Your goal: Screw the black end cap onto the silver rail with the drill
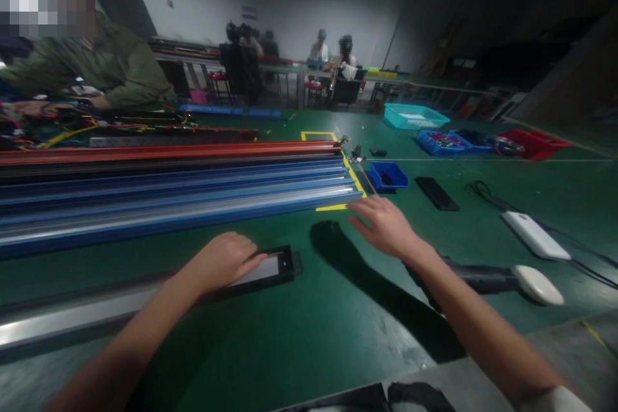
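Note:
My left hand is closed over a long black-edged metal channel near its right end. The thumb lies along the channel's pale inner face, and the fingers curl over the far edge, their tips hidden. A black end piece shows just beyond the thumb. My right hand hovers over the green table with its fingers stretched forward and nothing in them. Its fingertips are nearest the ends of several blue channels and a yellow tape mark. A black tool with a cream end is partly hidden behind my right forearm.
Orange-red rails lie behind the blue channels. Beyond my right hand are a small blue bin, a black phone-like slab, a white box with cables and a turquoise basket. A co-worker in a green sleeve handles wires at left.

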Available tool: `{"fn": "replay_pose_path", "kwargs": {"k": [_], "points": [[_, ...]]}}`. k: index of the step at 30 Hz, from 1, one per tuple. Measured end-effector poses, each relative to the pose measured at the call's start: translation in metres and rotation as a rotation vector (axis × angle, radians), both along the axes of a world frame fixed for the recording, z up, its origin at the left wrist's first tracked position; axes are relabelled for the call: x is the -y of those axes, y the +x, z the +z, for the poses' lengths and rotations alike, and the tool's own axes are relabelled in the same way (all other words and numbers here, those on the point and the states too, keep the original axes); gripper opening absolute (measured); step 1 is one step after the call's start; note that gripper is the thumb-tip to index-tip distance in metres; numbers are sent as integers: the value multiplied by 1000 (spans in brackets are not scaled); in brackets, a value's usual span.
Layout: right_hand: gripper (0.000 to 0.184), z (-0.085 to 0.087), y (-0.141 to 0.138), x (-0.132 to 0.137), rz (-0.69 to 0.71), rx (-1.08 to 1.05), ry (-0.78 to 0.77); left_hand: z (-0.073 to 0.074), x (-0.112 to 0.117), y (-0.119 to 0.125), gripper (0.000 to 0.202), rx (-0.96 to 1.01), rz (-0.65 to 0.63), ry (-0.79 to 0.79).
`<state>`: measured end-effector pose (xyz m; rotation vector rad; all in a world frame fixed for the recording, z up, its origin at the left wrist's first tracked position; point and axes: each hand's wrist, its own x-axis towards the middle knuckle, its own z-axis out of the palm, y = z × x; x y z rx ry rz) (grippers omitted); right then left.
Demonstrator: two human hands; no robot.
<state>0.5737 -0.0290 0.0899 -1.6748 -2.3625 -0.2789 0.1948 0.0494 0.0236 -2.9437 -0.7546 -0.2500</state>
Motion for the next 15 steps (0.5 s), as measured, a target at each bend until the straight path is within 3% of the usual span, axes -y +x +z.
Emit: {"fn": "replay_pose_path", "kwargs": {"k": [3,4,5,9,15], "points": [[33,19,68,-26,-324,-14,9,0,0,1,40,-5,2,7],[32,21,90,-36,-474,-1,-70,-1,-1,1,40,-6,3,11],[32,23,109,-46,-535,1,-113,-1,-1,1,40,-5,1,13],[31,20,159,-84,-599,-16,-252,-5,-2,1,42,16,-7,4],[32,12,169,-129,-556,-10,-384,-4,-1,3,42,6,9,17]]}}
